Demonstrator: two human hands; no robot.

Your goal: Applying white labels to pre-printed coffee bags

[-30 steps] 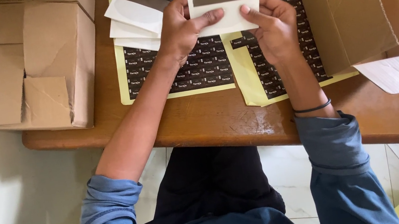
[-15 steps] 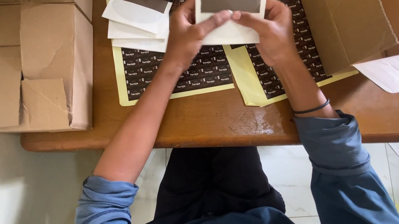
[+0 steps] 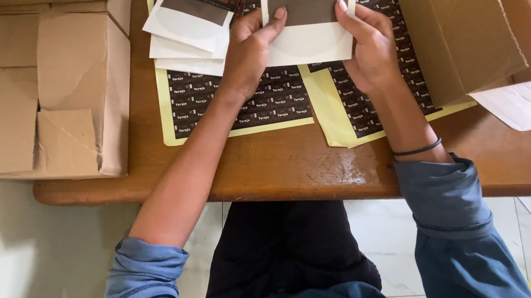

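Pouch (image 3: 308, 34) held flat above the sticker sheets (image 3: 251, 98) on the table (image 3: 296, 165) — long axis across, between both hands. Left hand (image 3: 251, 49) pinches its left edge, thumb on top; right hand (image 3: 369, 42) pinches the right edge — both equally near

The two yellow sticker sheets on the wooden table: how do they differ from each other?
The left yellow sticker sheet lies square to the table edge, while the right yellow sticker sheet lies turned at an angle. The left sheet is partly covered at its top by a stack of white pouches; the right sheet runs under the right hand and beneath the brown cardboard box. Both carry rows of small dark labels on yellow backing.
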